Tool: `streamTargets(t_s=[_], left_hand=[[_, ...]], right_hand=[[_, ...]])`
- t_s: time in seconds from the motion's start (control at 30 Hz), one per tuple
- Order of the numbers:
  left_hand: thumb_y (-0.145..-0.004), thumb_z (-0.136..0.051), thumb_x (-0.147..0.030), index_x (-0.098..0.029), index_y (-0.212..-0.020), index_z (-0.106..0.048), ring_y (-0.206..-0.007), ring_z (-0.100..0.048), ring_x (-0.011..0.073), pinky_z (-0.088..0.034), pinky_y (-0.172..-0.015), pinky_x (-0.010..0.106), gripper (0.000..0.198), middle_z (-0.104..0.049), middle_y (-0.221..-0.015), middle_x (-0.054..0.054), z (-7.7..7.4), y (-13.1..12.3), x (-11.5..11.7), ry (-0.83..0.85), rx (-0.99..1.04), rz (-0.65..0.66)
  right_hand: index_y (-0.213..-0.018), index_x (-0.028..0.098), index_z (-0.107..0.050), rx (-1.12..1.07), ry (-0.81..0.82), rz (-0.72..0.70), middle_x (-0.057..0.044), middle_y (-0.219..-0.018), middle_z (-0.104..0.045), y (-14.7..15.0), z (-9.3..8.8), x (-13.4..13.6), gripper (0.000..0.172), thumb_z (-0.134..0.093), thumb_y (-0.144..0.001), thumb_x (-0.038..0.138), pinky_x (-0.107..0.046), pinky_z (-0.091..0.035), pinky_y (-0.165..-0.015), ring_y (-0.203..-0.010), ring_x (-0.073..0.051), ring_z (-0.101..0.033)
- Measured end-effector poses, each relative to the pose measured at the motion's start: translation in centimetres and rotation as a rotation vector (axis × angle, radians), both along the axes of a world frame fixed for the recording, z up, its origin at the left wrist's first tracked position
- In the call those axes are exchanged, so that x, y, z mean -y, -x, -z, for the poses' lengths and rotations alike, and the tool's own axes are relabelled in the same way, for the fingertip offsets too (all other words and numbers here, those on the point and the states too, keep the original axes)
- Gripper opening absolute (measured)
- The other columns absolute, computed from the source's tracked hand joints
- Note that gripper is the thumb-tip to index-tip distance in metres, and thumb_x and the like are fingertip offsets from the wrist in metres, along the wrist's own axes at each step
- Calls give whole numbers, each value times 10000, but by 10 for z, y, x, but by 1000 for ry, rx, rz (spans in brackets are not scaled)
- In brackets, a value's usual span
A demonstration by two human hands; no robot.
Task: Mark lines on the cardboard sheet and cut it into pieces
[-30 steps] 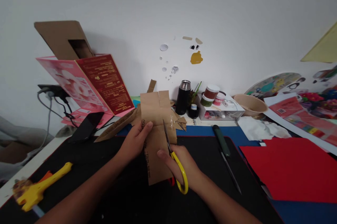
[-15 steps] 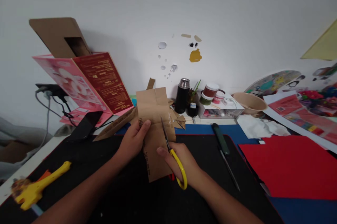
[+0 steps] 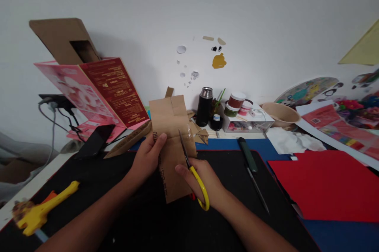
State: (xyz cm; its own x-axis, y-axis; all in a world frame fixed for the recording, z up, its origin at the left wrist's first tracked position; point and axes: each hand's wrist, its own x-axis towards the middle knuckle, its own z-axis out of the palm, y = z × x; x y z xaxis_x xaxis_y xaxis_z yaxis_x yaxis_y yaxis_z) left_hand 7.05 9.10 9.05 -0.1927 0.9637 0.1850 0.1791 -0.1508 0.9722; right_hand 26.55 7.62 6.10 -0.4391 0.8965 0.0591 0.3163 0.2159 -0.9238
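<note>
Left hand (image 3: pixel 149 153) is gripping the cardboard (image 3: pixel 168 118) by its left edge, thumb pressing on the face, holding it up over the black mat (image 3: pixel 136 220); right hand (image 3: pixel 205 177) is pointing far-left, fingers gripping the yellow-handled scissors (image 3: pixel 200 183), one blade crossing the cardboard.

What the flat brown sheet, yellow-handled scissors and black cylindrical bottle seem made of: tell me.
Flat brown sheet: matte cardboard, apparently, from creases and printed lettering.
Yellow-handled scissors: slim dark blade, likely metal; smooth, uniformly yellow handle, probably plastic.
Black cylindrical bottle: silvery, reflective top suggests metal; dark body's material unclear.
</note>
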Motion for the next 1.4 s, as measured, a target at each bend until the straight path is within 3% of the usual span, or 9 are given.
streamTargets(t_s=[0.13, 0.47, 0.77, 1.03, 1.2, 1.4], left_hand=[[-808, -697, -807, -219, -1035, -722, -978, -719, 312, -576, -897, 421, 631, -786, -1002, 73, -2, -2, 1, 14, 46, 8], [-859, -683, -747, -186, -1055, -707, -1200, -686, 356, -554, -954, 415, 594, -787, -1101, 102, 2, -3, 4, -1, 63, -26], [-894, -662, -705, -186, -1115, -704, -1196, -690, 350, -558, -953, 411, 566, -785, -1122, 99, 5, -6, 6, -20, 60, -70], [-848, -667, -759, -223, -999, -715, -1105, -704, 337, -571, -920, 413, 559, -793, -1042, 80, -3, -6, 6, -22, 3, -85], [-831, -692, -756, -204, -1055, -708, -1060, -725, 328, -581, -876, 396, 596, -794, -1043, 82, 1, -7, 5, 44, 125, -45], [-861, -658, -759, -201, -1046, -702, -1204, -674, 354, -555, -927, 397, 590, -784, -1090, 97, 1, -6, 5, -7, 18, -67]], right_hand=[[-756, 191, -664, 7, 8, -7, -38, -736, -693, 1, -3, 1, 556, -582, -978, 694, -256, -411, -582, -693, -199, -643], [-760, 176, -678, -7, 16, 10, -43, -730, -682, 1, -3, 2, 589, -588, -956, 724, -257, -404, -577, -681, -198, -632], [-733, 179, -662, -2, 8, 26, -35, -727, -685, 2, 0, 2, 567, -601, -961, 695, -254, -398, -580, -678, -188, -607], [-781, 180, -692, -2, 7, 15, -43, -750, -705, 2, 2, 2, 574, -591, -966, 714, -268, -417, -598, -693, -205, -638], [-816, 170, -696, -77, 41, -6, -43, -772, -702, 1, 8, 2, 589, -571, -989, 718, -256, -415, -589, -707, -195, -627], [-760, 174, -666, 7, 29, 14, -31, -704, -672, 0, 5, 3, 598, -580, -980, 723, -251, -382, -558, -659, -186, -622]])
